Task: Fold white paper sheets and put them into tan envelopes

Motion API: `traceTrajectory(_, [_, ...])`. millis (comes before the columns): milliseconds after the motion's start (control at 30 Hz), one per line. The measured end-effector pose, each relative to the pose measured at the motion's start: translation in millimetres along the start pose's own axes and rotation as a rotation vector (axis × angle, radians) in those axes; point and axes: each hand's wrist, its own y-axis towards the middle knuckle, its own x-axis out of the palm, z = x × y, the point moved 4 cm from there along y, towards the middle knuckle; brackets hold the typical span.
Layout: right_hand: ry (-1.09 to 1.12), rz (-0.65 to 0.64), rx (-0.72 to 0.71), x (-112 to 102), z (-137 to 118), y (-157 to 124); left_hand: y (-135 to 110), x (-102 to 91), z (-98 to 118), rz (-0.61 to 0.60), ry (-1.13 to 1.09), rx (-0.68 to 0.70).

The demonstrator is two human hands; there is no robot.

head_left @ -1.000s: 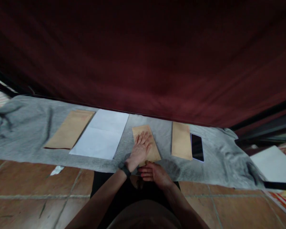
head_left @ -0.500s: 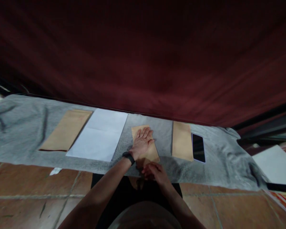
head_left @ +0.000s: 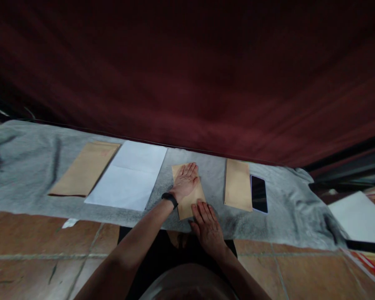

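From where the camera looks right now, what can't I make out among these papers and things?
All in the head view:
- Much of the upper part of the middle brown envelope: covered by the left hand.
- That envelope's near right corner: covered by the fingers of the right hand.
- Faint reddish marks on the far-left brown envelope: too small and blurred to read.
- Red and yellow printed item: cut off by the right edge.
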Motion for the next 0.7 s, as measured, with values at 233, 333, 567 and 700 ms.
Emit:
traceTrajectory(233, [0.014, -0.007, -0.012, 3, 4, -2, -26, -2.9, 9, -0.026, -0.036, 0.110])
traceTrajectory(333, [0.006, -0.006, -0.010, 7, 4, -4, -44, -1.8, 16, -0.036, -0.038, 0.155])
traceTrajectory(567, [-0.029, 0.091, 0.116, 15, -1, -9, -82, -5.7, 32, -0.046, -0.035, 0.213])
traceTrajectory(700, [-0.030, 0.099, 0.102, 18, -1, -13, -105, -13.5, 43, -0.050, -0.018, 0.263])
